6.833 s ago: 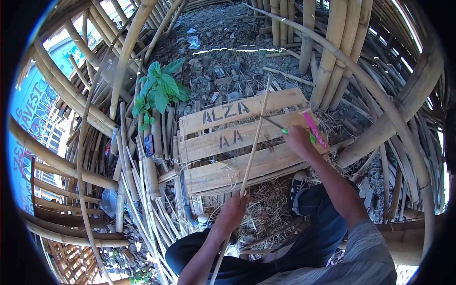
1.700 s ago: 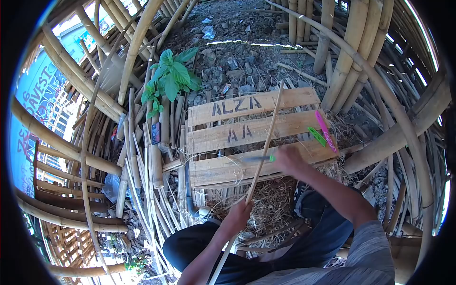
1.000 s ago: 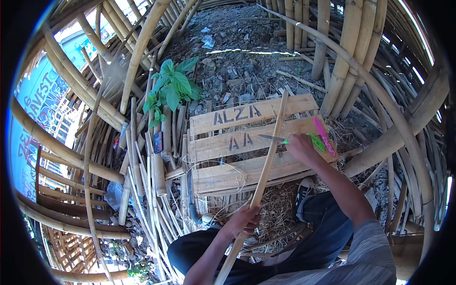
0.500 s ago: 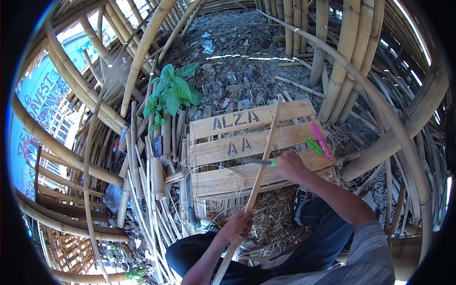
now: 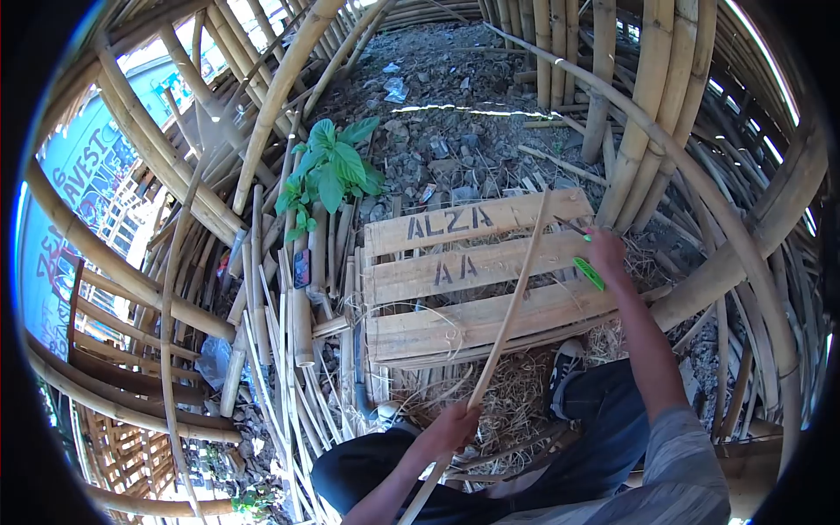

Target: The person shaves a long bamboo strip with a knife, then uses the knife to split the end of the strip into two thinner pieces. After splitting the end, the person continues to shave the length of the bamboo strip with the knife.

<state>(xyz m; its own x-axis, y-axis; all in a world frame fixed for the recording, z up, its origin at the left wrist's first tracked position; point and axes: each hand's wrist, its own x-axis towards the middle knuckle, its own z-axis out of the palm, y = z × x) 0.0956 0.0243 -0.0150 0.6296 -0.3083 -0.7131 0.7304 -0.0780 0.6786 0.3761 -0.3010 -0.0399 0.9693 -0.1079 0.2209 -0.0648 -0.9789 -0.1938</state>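
Note:
My left hand (image 5: 453, 427) is wrapped round a long bamboo strip (image 5: 510, 306), which slants up from my lap across a wooden crate (image 5: 407, 331). Closed round the handle of a knife, my right hand (image 5: 605, 255) is over the crate's right end. The knife's dark blade (image 5: 573, 227) points up and left, apart from the strip, and a bit of green handle shows at the fingers. Just below that hand lies a bright green flat piece (image 5: 589, 273) on the slats.
Thin split strips (image 5: 293, 407) and a phone (image 5: 302, 269) lie left of the crate. A leafy plant (image 5: 332, 166) grows behind them. Thick bamboo poles (image 5: 647, 122) stand at the right. Straw-like shavings (image 5: 503, 407) cover the ground by my shoe (image 5: 564, 372).
My right hand has moved with the knife from the middle of the strip up and right to the crate's far right end, covering the pink object there. The left hand keeps its hold.

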